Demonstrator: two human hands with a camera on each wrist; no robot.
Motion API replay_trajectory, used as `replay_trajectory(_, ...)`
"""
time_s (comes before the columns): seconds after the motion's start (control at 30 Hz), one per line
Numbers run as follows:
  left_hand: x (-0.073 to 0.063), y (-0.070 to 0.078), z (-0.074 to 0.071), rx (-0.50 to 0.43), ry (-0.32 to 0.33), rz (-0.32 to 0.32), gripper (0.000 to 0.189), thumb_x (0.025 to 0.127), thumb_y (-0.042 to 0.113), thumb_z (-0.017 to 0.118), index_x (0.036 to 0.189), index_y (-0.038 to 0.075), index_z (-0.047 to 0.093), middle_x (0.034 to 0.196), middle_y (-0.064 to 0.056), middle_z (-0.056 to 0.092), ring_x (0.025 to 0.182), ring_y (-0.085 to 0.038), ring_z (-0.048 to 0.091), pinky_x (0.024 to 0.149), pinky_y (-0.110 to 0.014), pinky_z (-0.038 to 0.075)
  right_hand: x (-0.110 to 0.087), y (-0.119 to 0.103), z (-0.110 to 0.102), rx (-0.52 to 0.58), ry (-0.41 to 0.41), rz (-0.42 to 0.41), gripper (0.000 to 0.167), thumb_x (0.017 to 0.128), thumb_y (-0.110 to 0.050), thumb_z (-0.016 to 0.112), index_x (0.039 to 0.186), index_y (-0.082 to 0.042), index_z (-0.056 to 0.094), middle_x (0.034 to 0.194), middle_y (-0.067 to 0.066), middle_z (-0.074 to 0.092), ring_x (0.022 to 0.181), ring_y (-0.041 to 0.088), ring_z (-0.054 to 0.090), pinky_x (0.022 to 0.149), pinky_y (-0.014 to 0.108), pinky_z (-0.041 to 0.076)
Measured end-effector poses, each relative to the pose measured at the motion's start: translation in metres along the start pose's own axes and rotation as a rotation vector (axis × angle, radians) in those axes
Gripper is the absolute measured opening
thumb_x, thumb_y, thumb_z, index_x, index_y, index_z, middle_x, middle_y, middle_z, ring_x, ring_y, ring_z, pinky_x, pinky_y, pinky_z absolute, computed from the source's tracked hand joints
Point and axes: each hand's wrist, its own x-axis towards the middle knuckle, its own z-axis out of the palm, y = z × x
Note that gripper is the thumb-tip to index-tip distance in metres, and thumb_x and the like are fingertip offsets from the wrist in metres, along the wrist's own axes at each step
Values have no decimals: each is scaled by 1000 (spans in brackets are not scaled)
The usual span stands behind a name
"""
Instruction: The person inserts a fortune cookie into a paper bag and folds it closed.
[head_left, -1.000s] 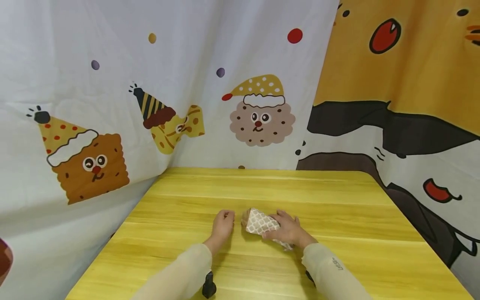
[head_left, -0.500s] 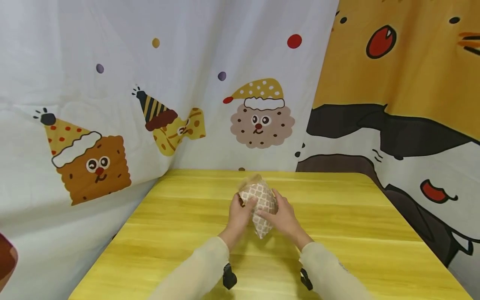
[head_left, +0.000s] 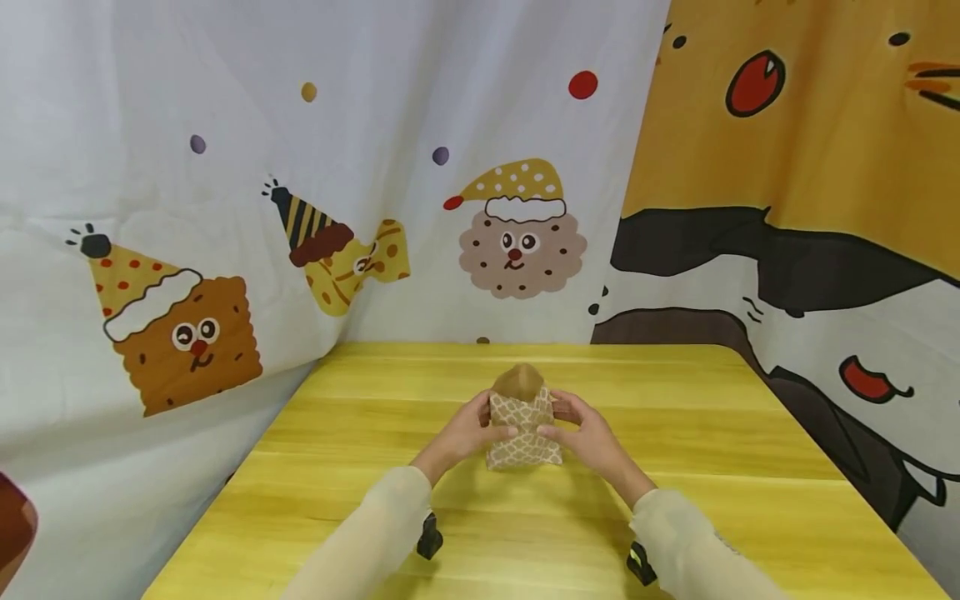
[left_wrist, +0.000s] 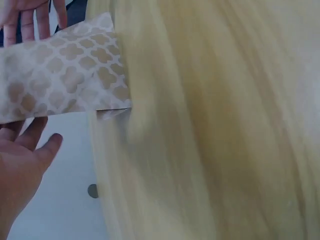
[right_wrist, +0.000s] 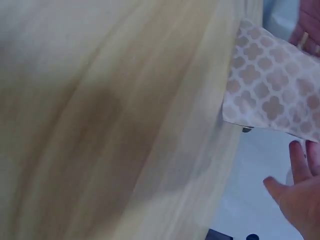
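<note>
A small brown paper bag (head_left: 521,433) with a white lattice print stands upright between my hands, its plain kraft mouth gaping at the top. My left hand (head_left: 467,429) grips its left side, thumb across the front and fingers behind. On the opposite side my right hand (head_left: 592,433) holds it the same way, thumb tip on the front face. The left wrist view shows the bag's printed side (left_wrist: 70,70) with the left hand (left_wrist: 22,167) below it. In the right wrist view, the right hand (right_wrist: 302,200) is beside the bag's lower corner. The inside of the bag is mostly hidden.
A yellow wood-grain table (head_left: 360,408) lies under the hands. White cloth (head_left: 405,100) with cartoon prints hangs behind and to the left, and a cartoon-printed cloth (head_left: 810,183) hangs to the right. Small black devices (head_left: 430,536) hang under both sleeves.
The bag lay on its side under the right hand. Both hands then lifted and turned it, and it now stands upright between them, mouth up and spread.
</note>
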Motion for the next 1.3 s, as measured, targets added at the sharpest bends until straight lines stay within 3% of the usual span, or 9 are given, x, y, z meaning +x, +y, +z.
replay_trajectory(0.17,0,-12,3,-61,70,27,45,96,20,68,138,12,55,121,-5,66,110,-23,62,94,-43,51,4,4,2,50,-4,-29,68,91,-33,74,148,-11,45,131,11,59,120,31,56,96,49,49)
replay_trajectory(0.27,0,-12,5,-80,67,40,32,98,19,65,128,7,62,111,-6,68,102,-23,64,91,-45,52,4,5,2,86,-17,-3,56,91,-33,73,141,-13,55,122,9,63,110,26,62,91,45,52)
replay_trajectory(0.5,-2,-17,9,-86,95,9,25,99,24,63,107,1,69,98,-9,69,91,-21,61,89,-46,50,4,10,3,162,24,4,31,98,-28,66,120,-6,70,107,8,69,97,22,65,89,43,53)
replay_trajectory(0.77,-1,-24,9,-171,152,-9,43,99,31,64,69,5,45,72,-10,47,74,-21,47,81,-38,52,5,13,1,227,21,23,35,99,-33,63,113,-2,73,111,11,70,105,23,66,92,43,53)
replay_trajectory(0.87,-3,-20,8,-192,168,-20,44,99,30,64,68,5,45,75,-5,50,79,-19,52,81,-40,52,7,14,0,222,31,21,36,98,-35,64,107,-2,74,111,11,70,106,24,65,90,39,55)
replay_trajectory(0.97,-3,-20,5,-204,189,-35,42,98,30,64,69,4,50,92,-4,63,102,-21,61,84,-40,54,9,13,-1,223,72,20,34,96,-32,67,101,1,75,109,12,69,104,23,65,86,37,56)
replay_trajectory(1.07,-2,-20,3,-212,201,-44,42,98,31,65,70,3,51,106,-6,65,120,-23,57,88,-42,54,10,12,-1,227,118,17,32,95,-29,69,97,3,74,108,12,69,100,20,66,82,37,58)
replay_trajectory(1.2,0,-24,1,-173,164,-63,35,96,37,67,85,4,60,104,-5,65,106,-19,60,89,-41,53,12,11,1,246,153,29,33,93,-30,71,94,3,74,106,9,69,97,16,65,80,36,58)
replay_trajectory(1.3,-3,-24,1,-137,61,-91,36,95,35,69,117,7,63,113,-4,65,103,-19,61,93,-41,51,13,11,2,261,167,43,35,92,-31,73,94,4,73,106,8,69,97,15,65,80,35,58)
